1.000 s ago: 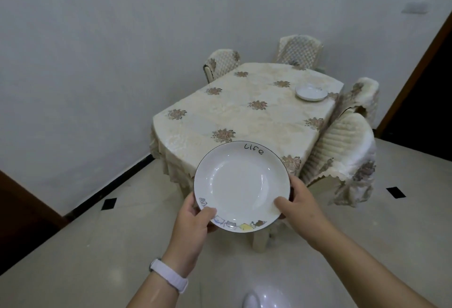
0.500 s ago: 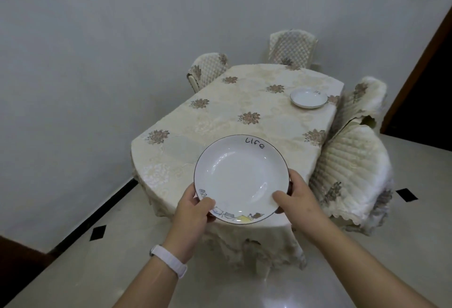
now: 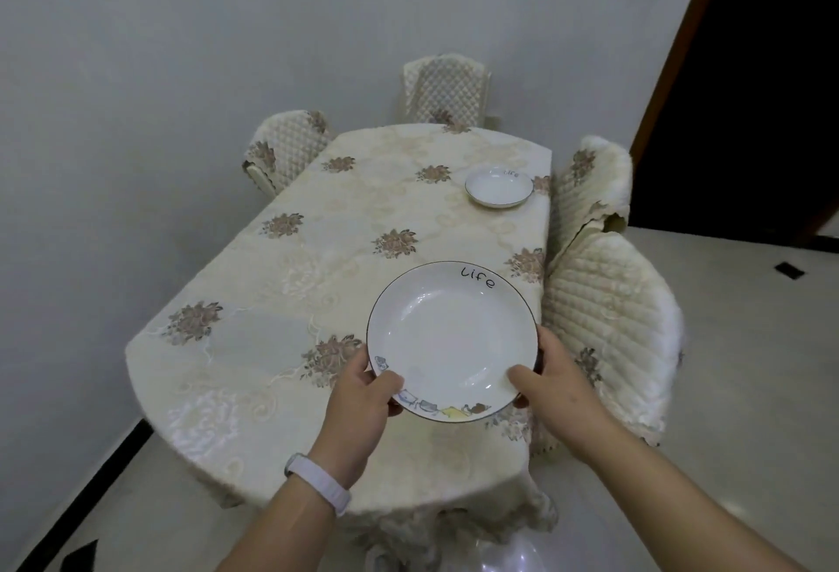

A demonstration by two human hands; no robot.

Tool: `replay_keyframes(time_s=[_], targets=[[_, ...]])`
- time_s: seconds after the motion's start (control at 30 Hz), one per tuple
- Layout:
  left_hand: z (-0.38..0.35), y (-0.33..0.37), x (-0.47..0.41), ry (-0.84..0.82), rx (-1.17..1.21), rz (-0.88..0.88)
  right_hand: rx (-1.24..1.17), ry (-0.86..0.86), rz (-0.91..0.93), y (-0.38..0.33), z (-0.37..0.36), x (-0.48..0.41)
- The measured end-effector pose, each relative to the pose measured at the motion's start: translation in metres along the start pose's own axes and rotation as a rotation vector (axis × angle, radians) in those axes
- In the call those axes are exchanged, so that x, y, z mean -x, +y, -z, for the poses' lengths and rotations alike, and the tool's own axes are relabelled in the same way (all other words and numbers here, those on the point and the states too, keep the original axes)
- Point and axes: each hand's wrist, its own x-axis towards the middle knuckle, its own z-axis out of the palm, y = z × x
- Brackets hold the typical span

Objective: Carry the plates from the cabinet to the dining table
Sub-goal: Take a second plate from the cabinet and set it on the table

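A white deep plate (image 3: 447, 335) with "Life" written on its rim hangs above the near right part of the dining table (image 3: 281, 299). My left hand (image 3: 358, 394) grips its near left rim, thumb on top. My right hand (image 3: 551, 383) grips the near right rim the same way. The table wears a cream cloth with brown flower prints. A second, matching white plate (image 3: 498, 186) lies on the far right of the table, close to its edge.
Cream quilted chairs stand round the table: two on the right (image 3: 608, 326) (image 3: 590, 181), one at the far end (image 3: 442, 90), one at the far left (image 3: 283, 149). A white wall runs along the left; a dark doorway (image 3: 749, 94) opens at right. The floor is glossy pale tile.
I have come closer to the table. The plate in both hands now hangs over the tabletop instead of in front of its near edge. The far plate has not moved.
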Motion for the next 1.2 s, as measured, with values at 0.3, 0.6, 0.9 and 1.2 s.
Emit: replay_keyframes(time_s=[0.3,0.6,0.9,1.2], targets=[[0.026,0.019,-0.125,-0.254,0.014,0.003,-0.024,0.215,-0.105,-0.024,-0.038,-0.06],[0.044,0.016,-0.202,-0.411,-0.022,0.042,0.0,0.368,-0.172,-0.024,-0.075,-0.098],[0.013,0.001,-0.234,-0.501,-0.203,0.027,-0.045,0.428,-0.246,0.007,-0.057,-0.118],[-0.023,-0.03,-0.27,-0.46,-0.371,0.111,0.022,0.307,-0.348,0.061,-0.025,-0.169]])
